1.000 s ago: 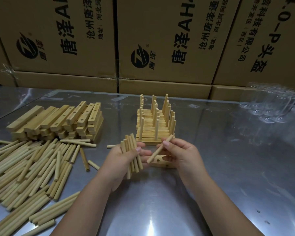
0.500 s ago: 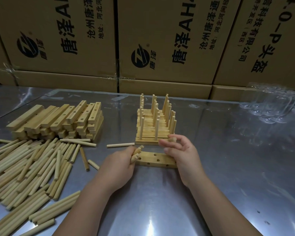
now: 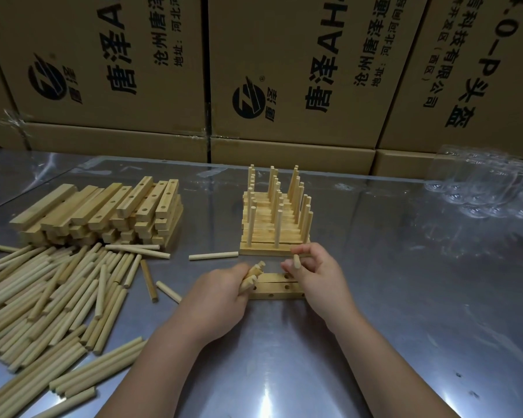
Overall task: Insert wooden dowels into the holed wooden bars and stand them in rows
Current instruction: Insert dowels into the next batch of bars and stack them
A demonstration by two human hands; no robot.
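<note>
Your left grip is closed around a bundle of dowels, their ends fanning out past your thumb. It sits against the left end of a holed bar that lies flat on the metal surface. Your right grip pinches a single dowel between thumb and fingertips, holding it nearly upright over the bar's right half. Your fingers hide its lower end, so you cannot tell whether it has entered a hole.

Just behind the bar stand the finished rows, bars packed side by side with dowels rising from them. One stray dowel lies on the surface just left of those rows. Farther left sits a stack of unfilled holed bars. In front of it a broad heap of loose dowels spreads toward the near left edge. Printed cardboard boxes line the far side, and clear plastic packaging sits at the right.
</note>
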